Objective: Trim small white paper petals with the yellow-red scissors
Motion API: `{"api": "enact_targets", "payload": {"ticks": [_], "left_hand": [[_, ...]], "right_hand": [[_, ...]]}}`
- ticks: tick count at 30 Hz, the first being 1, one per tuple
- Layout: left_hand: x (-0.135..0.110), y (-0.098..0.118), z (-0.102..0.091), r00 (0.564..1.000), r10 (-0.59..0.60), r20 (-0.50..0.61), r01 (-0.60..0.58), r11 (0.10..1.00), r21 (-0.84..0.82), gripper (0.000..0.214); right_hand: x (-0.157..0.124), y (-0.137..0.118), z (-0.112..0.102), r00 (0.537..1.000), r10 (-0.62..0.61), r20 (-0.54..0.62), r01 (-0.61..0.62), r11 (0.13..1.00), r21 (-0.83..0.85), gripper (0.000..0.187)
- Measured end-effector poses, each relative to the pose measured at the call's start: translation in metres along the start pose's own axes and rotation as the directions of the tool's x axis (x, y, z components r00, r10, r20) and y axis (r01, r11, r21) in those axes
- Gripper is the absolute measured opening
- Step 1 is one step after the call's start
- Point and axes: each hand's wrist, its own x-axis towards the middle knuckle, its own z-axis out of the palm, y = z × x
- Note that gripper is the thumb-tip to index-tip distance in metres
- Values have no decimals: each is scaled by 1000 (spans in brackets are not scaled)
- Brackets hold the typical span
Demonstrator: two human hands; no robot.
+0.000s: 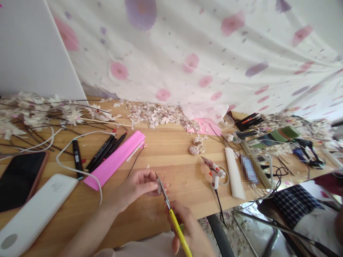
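Note:
My left hand (pixel 143 185) is closed in a pinch over the wooden table (pixel 171 157), low in the middle of the view. Between thumb and fingers it holds a small whitish petal-like piece (pixel 159 186), mostly covered by the fingers. My right hand (pixel 187 225) is wrapped round a pair of scissors (pixel 175 223) with yellow handles. The metal blades reach up and left to the piece at my left fingertips. Whether the blades touch it, I cannot tell. Just beyond my left hand lies a thin dark stem (pixel 135 162) by a pink paper roll (pixel 118 159).
A glue gun (pixel 214 173) stands right of my hands, beside a white paper roll (pixel 233 173). Loose petals (pixel 160 116) are heaped at the back. Markers (pixel 103 153), a phone (pixel 21 180) and a long white device (pixel 40 214) lie left. A person (pixel 313 217) sits at the right.

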Motion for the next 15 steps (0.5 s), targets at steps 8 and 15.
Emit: {"api": "enact_targets", "payload": {"ticks": [8,15], "left_hand": [[5,3,-4,998,-45,43,45,999,12,30],[6,7,-4,995,-69,67,66,997,34,32]], "right_hand": [[5,9,-2,998,-46,34,46,999,10,26],[9,21,-3,996,-90,17,89,995,54,36]]}}
